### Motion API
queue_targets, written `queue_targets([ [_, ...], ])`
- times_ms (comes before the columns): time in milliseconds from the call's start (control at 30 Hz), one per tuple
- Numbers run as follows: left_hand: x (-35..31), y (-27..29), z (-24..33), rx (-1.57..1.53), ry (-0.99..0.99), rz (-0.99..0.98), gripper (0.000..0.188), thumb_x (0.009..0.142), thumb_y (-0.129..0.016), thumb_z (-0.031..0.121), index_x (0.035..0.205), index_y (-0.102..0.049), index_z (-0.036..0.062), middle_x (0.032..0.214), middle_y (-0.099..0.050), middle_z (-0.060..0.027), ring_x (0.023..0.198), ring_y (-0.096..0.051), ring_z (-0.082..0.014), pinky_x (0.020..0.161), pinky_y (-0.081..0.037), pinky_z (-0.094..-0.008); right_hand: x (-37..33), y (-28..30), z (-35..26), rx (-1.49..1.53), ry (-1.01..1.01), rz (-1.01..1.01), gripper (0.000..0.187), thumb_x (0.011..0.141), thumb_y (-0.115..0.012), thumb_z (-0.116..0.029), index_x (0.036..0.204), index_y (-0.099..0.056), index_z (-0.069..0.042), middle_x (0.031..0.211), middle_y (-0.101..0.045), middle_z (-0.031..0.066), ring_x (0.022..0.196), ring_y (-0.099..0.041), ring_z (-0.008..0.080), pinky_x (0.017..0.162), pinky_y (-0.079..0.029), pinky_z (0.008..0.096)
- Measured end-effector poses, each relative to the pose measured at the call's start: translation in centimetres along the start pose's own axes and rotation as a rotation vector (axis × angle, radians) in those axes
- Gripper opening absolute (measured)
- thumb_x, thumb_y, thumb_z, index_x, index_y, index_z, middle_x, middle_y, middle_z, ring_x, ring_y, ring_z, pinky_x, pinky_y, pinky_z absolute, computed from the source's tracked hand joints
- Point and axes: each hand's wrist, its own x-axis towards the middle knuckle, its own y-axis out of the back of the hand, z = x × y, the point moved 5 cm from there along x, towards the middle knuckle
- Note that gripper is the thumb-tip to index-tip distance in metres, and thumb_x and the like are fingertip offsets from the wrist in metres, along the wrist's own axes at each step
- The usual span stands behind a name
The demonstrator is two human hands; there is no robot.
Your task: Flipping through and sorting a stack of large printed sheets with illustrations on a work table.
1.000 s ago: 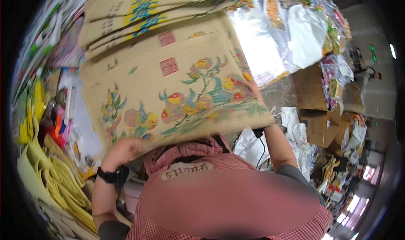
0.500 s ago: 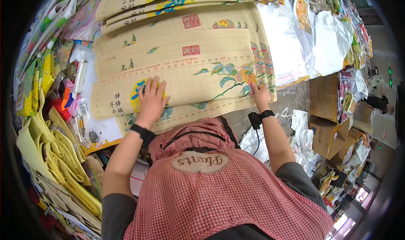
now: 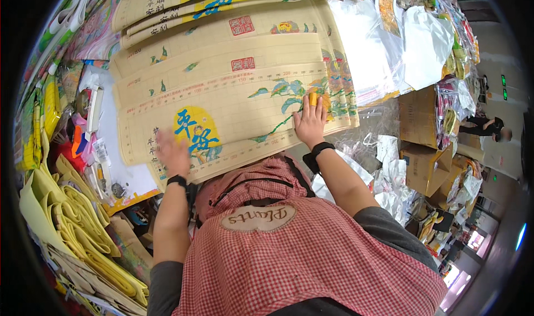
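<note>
A beige printed sheet (image 3: 233,102) lies folded in layers before me, with a grid, a yellow disc with blue lettering, leaves and flowers. My right hand (image 3: 311,124) rests flat on its right part, fingers stretched. One of those fingers wears an orange-yellow finger cover (image 3: 313,99). My left hand (image 3: 173,155) is at the sheet's lower left, beside the yellow disc. Motion blurs it, but its fingers look stretched out with nothing held; whether it touches the sheet I cannot tell. Dark bands circle both wrists.
More folded beige sheets (image 3: 172,10) are stacked at the far side. White plastic sheeting (image 3: 364,43) lies to the right, above cardboard boxes (image 3: 420,166). Yellow folded material (image 3: 83,227) is heaped at left, near small tools and colourful packets (image 3: 83,141). A person (image 3: 486,128) stands far right.
My right hand has left the sheet's right edge and now lies flat further in. The left hand has moved left and toward me, uncovering the yellow disc.
</note>
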Motion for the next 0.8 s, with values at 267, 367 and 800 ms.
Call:
queue_targets([
  [267, -1.2, -3.0, -7.4, -2.025, 1.026, -0.006, 0.042, 0.084, -0.054, 0.010, 0.121, -0.039, -0.0029, 0.124, -0.047, -0.0155, 0.115, -0.044, -0.0289, 0.099, -0.033, -0.0373, -2.1, 2.0, -1.4, 0.815, -0.263, -0.580, 0.059, 0.079, -0.061, -0.030, 0.126, -0.038, -0.005, 0.116, -0.050, 0.0165, 0.096, -0.055, 0.0276, 0.078, -0.044, 0.0341],
  [367, -0.3, -2.2, -2.6, -2.135, 0.579, -0.332, 0.029, 0.084, -0.054, 0.011, 0.111, -0.048, 0.0011, 0.108, -0.057, -0.0099, 0.102, -0.053, -0.0219, 0.091, -0.040, -0.0311, -4.5, 1.6, -5.4, 1.265, -0.500, -0.935, 0.046, 0.080, -0.062, -0.026, 0.116, -0.044, -0.003, 0.102, -0.055, 0.0140, 0.080, -0.058, 0.0223, 0.067, -0.047, 0.0317],
  [800, -3.5, -0.6, -0.4, -2.176, 0.798, -0.205, 0.032, 0.086, -0.056, 0.012, 0.115, -0.047, 0.0038, 0.110, -0.057, -0.0084, 0.102, -0.055, -0.0201, 0.085, -0.045, -0.0315, 1.7, 6.8, -8.0, 0.734, 0.131, 0.021, 0.070, 0.068, -0.052, 0.007, 0.132, -0.036, -0.016, 0.118, -0.040, 0.0218, 0.091, -0.054, 0.0372, 0.073, -0.047, 0.0402],
])
